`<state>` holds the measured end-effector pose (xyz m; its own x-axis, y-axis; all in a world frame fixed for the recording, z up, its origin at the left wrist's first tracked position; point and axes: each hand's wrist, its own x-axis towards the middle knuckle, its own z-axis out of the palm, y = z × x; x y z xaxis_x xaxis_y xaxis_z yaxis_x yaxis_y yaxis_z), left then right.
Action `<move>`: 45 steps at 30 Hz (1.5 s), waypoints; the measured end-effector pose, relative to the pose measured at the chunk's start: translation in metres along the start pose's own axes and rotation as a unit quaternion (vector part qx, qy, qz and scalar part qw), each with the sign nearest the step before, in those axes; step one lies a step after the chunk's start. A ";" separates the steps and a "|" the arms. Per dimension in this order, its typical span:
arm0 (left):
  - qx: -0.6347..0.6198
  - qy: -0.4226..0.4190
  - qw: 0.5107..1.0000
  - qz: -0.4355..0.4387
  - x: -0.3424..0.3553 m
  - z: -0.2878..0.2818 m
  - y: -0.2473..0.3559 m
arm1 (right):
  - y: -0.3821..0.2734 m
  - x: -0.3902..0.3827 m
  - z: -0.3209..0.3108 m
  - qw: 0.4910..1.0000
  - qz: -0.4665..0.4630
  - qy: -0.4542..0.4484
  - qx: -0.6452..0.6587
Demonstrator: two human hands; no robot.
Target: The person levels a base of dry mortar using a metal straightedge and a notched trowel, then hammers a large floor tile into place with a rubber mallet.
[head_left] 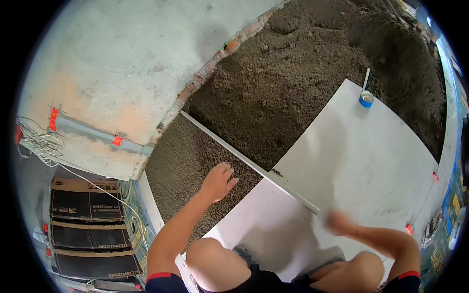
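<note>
A long, light metal straightedge (222, 140) lies slantwise, crossing from the grey mortar bed onto the large pale floor tiles. Over the smoother mortar patch (171, 151) on its near side, my left hand (218, 183) hovers or rests with thumb and fingers apart, holding nothing visible. By the bar's right end is my right hand (339, 222), smeared by motion; whether it touches the bar or holds something cannot be made out. One pale tile (332, 146) spreads beyond the bar. A second tile (264, 210) lies between my knees and the bar.
Loose, rough mortar (288, 73) fills the far side, bordered by a broken-edged wall (107, 53). A blue-rimmed tape roll (366, 99) sits at the far tile's edge. Tangled cable (44, 141) and dark cartons (93, 234) are at left. Red tile spacers (409, 229) stand at right.
</note>
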<state>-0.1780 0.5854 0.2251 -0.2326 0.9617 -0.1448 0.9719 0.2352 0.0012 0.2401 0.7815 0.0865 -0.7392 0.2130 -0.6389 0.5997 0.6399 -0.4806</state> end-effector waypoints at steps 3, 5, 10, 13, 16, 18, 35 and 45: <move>-0.039 -0.155 0.986 -0.041 0.004 -0.013 -0.012 | -0.025 -0.005 0.000 0.999 -0.020 0.030 0.040; -0.056 -0.213 0.971 -0.091 0.023 -0.025 0.025 | -0.019 -0.012 0.003 0.996 -0.015 0.062 0.057; -0.175 -0.268 0.935 -0.155 0.035 0.000 0.045 | -0.004 -0.019 -0.012 0.993 -0.007 0.082 0.084; -0.313 -0.171 0.865 -0.353 0.027 0.074 0.033 | -0.011 -0.021 -0.019 0.992 0.023 0.050 0.113; -0.516 -0.107 0.755 -0.389 0.046 0.141 0.047 | 0.018 -0.041 -0.009 0.988 0.064 0.064 0.127; -0.683 -0.032 0.605 -0.408 0.070 0.173 0.071 | 0.050 -0.067 0.007 0.986 0.081 0.075 0.123; -0.595 -0.017 0.742 -0.308 0.318 0.109 0.026 | -0.001 0.021 -0.037 0.901 0.258 0.314 0.150; -0.576 -0.014 0.753 -0.319 0.148 0.117 0.077 | 0.170 -0.070 0.107 0.888 0.204 0.193 0.366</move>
<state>-0.1332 0.7295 0.0883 -0.6225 0.6024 -0.4996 -0.0159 0.6285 0.7776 0.4263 0.7959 -0.0148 -0.3806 0.6435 -0.6642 0.7759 -0.1686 -0.6080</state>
